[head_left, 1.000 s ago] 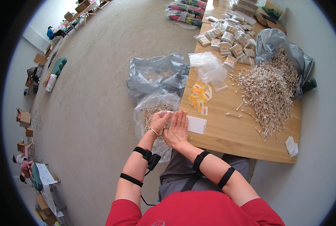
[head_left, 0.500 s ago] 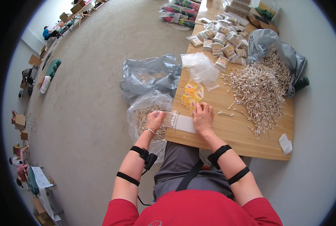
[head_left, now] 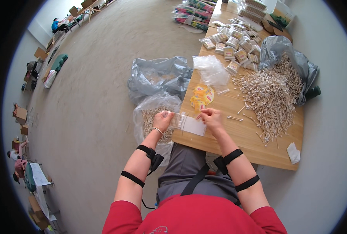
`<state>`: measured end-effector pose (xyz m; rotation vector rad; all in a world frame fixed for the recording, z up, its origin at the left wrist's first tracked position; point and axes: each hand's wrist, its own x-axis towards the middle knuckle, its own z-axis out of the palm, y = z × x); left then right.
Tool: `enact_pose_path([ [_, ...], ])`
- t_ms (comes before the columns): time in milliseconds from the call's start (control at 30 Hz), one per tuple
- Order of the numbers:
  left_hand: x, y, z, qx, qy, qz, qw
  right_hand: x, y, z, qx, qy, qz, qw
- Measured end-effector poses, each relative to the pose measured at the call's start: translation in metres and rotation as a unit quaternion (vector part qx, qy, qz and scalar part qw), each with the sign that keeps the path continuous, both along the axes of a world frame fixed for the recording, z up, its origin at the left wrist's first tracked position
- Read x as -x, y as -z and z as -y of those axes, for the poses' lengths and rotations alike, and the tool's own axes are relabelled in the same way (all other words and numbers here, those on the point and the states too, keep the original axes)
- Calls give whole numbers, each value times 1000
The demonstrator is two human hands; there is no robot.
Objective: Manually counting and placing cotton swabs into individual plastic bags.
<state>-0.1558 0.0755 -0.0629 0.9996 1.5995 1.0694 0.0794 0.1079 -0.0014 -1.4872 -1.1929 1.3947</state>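
Right hand (head_left: 211, 118) has shifted from the left hand (head_left: 162, 122) to the yellow cards (head_left: 201, 97), fingertips drawn together, any hold unclear. Left hand pinches the swab packet (head_left: 177, 121) near the surface's (head_left: 236, 136) front-left corner.

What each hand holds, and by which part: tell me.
Left hand: the clear packet of cotton swabs, by its left end. Right hand: pinched near the yellow cards; whether it holds one cannot be told.

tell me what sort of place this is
Probably a packing workshop: a heap of loose cotton swabs and a pile of bagged swabs share the table, with cardboard boxes at left.
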Motion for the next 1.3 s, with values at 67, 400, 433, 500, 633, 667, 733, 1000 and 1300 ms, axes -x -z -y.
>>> enact_pose_path([
  [67, 3, 3, 2, 1, -4, -4, 1000, 19, -5, 7, 23, -29, 7, 999],
  [400, -5, -14, 2, -8, -3, -20, 1000, 52, 6, 5, -46, -111, 196, 973],
  [433, -5, -15, 2, -12, -2, -10, 1000, 54, 4, 5, -67, -115, 198, 971],
  [500, -7, -19, 2, -14, 1, -29, 999, 58, 1, 7, -67, -117, 197, 971],
  [633, -9, -24, 2, -5, 6, -34, 999, 67, -2, 8, -47, -131, 173, 975],
  [667, -9, -23, 2, -6, 5, -34, 999, 69, -2, 9, -48, -131, 173, 975],
  [733, -10, -21, 2, -13, 2, -24, 1000, 71, -1, 10, -66, -119, 164, 977],
  [1000, -7, -13, -1, -19, 3, -2, 1000, 68, -2, 20, -180, -64, 243, 951],
  [1300, -2, -10, 0, 7, 13, -19, 1000, 67, -8, 23, -102, -97, 309, 941],
])
